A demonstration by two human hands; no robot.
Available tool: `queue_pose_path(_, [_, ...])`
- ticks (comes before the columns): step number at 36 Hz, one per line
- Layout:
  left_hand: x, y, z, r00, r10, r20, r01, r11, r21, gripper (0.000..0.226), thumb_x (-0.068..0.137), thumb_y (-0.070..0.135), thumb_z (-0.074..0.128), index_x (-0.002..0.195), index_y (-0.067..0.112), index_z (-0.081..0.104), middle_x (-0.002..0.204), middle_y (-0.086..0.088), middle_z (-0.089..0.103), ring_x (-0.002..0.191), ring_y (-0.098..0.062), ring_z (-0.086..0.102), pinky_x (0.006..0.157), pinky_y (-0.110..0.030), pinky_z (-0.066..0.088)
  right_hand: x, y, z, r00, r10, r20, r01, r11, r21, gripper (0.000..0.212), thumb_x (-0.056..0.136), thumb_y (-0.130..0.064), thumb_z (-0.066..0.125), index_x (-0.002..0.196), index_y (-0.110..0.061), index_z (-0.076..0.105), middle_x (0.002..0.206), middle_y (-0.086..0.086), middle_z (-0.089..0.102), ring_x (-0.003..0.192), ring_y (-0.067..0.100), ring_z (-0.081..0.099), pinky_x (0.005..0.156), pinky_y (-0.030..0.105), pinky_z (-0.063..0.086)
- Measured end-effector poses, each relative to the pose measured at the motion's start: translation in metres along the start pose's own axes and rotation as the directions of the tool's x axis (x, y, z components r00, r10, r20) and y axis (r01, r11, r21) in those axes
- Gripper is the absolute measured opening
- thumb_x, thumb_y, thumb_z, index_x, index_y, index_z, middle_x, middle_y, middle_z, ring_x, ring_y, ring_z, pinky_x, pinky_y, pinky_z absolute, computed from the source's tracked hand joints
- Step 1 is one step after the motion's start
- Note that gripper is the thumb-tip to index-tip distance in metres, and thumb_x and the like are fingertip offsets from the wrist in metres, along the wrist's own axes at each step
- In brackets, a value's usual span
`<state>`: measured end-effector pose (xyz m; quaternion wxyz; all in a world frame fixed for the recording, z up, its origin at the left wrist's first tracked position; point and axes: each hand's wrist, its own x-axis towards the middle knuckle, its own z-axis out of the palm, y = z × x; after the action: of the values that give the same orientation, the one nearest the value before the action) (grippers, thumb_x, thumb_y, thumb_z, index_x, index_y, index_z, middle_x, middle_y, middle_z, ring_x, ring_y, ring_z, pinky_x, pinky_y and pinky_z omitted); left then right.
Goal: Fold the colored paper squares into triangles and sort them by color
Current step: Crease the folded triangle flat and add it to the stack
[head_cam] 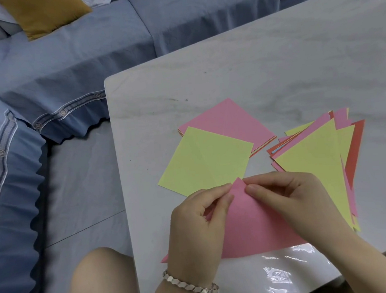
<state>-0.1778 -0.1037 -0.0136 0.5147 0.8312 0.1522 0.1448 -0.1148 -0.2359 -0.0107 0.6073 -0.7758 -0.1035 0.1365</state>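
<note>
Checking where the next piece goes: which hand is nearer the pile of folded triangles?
Right. The right hand lies just beside the pile, at its left edge; the left hand is farther left, across the pink paper.

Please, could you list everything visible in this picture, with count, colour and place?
pink paper: one, pink, triangle-shaped, near table edge
yellow square: one, yellow, overlapping the square stack
square stack: one, pink on top, behind yellow square
triangle pile: one, yellow on top, pink and red beneath, right
table: one, white marble
sofa: one, blue-grey, left and behind
cushion: one, mustard, on sofa
bracelet: one, silver, left wrist
left hand: one, pinches pink paper's tip
right hand: one, pinches same tip
</note>
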Motion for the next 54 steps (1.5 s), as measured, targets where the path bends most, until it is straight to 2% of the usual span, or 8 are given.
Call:
queue_pose_path(12, [0.006, -0.001, 0.0, 0.992, -0.117, 0.045, 0.119, 0.991, -0.052, 0.033, 0.074, 0.008, 0.073, 0.07, 0.04, 0.066, 0.075, 0.029, 0.066, 0.068, 0.007, 0.06, 0.063, -0.002, 0.041, 0.004, 0.005, -0.004, 0.996, -0.031, 0.089, 0.037, 0.997, -0.063, 0.026, 0.077, -0.007, 0.069, 0.067, -0.032, 0.072, 0.071, -0.02, 0.069, 0.07, -0.005, 0.062, 0.066, 0.004, 0.04])
queue_pose_path(20, [0.037, 0.004, -0.013, 0.937, -0.12, 0.328, 0.119, 0.993, 0.023, 0.02, 0.071, 0.009, 0.076, 0.066, 0.028, 0.07, 0.057, 0.014, 0.065, 0.055, 0.004, 0.055, 0.057, -0.005, 0.041, 0.017, 0.0, -0.008, 0.94, -0.179, 0.29, 0.276, 0.899, -0.339, 0.022, 0.079, -0.017, 0.071, 0.072, -0.037, 0.071, 0.082, -0.019, 0.065, 0.08, 0.0, 0.059, 0.071, 0.01, 0.04])
queue_pose_path(25, [0.045, 0.006, -0.014, 0.978, -0.137, 0.155, 0.156, 0.981, -0.119, 0.026, 0.071, 0.0, 0.074, 0.058, 0.022, 0.069, 0.054, 0.009, 0.066, 0.048, -0.004, 0.058, 0.054, -0.014, 0.048, 0.027, -0.003, -0.001, 0.895, -0.43, 0.114, 0.425, 0.751, -0.505, 0.011, 0.081, -0.027, 0.065, 0.09, -0.022, 0.07, 0.081, -0.018, 0.063, 0.087, 0.003, 0.055, 0.079, 0.012, 0.038])
queue_pose_path(30, [0.056, -0.031, 0.0, 0.886, -0.462, -0.048, 0.404, 0.816, -0.413, 0.016, 0.077, -0.005, 0.068, 0.065, 0.005, 0.066, 0.049, 0.002, 0.063, 0.042, -0.006, 0.059, 0.046, -0.014, 0.049, 0.035, 0.006, 0.023, 0.751, -0.655, 0.082, 0.568, 0.579, -0.585, 0.03, 0.088, -0.023, 0.046, 0.098, -0.006, 0.069, 0.11, 0.007, 0.066, 0.11, 0.017, 0.049, 0.096, 0.026, 0.035])
queue_pose_path(37, [0.05, -0.077, 0.021, 0.853, -0.484, -0.196, 0.474, 0.875, -0.097, 0.019, 0.074, 0.005, 0.068, 0.059, 0.016, 0.067, 0.055, 0.004, 0.065, 0.058, -0.012, 0.062, 0.061, -0.023, 0.051, 0.03, 0.071, 0.055, 0.833, -0.258, 0.489, 0.553, 0.409, -0.726, 0.044, 0.076, -0.023, 0.035, 0.095, -0.022, 0.075, 0.104, -0.008, 0.07, 0.096, 0.01, 0.067, 0.082, 0.023, 0.051])
queue_pose_path(44, [0.05, -0.076, 0.018, 0.896, -0.407, -0.177, 0.415, 0.91, 0.007, 0.022, 0.074, 0.008, 0.067, 0.057, 0.022, 0.066, 0.06, 0.008, 0.067, 0.064, -0.009, 0.063, 0.055, -0.009, 0.043, 0.019, 0.102, 0.032, 0.921, -0.125, 0.37, 0.39, 0.329, -0.86, 0.047, 0.095, -0.018, 0.026, 0.103, -0.015, 0.072, 0.112, -0.002, 0.068, 0.102, 0.011, 0.065, 0.097, 0.029, 0.03])
queue_pose_path(50, [0.051, -0.078, 0.016, 0.898, -0.411, -0.156, 0.412, 0.911, -0.028, 0.023, 0.075, 0.006, 0.067, 0.059, 0.022, 0.066, 0.058, 0.009, 0.066, 0.062, -0.006, 0.063, 0.054, -0.005, 0.043, 0.03, 0.099, 0.021, 0.96, -0.097, 0.262, 0.279, 0.29, -0.915, 0.075, 0.099, -0.03, 0.0, 0.099, -0.013, 0.073, 0.108, -0.002, 0.07, 0.099, 0.016, 0.067, 0.089, 0.03, 0.048])
queue_pose_path(54, [0.051, -0.08, 0.015, 0.899, -0.412, -0.15, 0.412, 0.91, -0.033, 0.023, 0.075, 0.007, 0.068, 0.058, 0.022, 0.065, 0.056, 0.007, 0.065, 0.061, -0.007, 0.063, 0.054, -0.007, 0.043, 0.06, 0.088, 0.02, 0.971, -0.097, 0.219, 0.238, 0.304, -0.922, 0.044, 0.093, -0.028, 0.034, 0.093, -0.013, 0.076, 0.102, -0.001, 0.072, 0.096, 0.019, 0.068, 0.075, 0.038, 0.055])
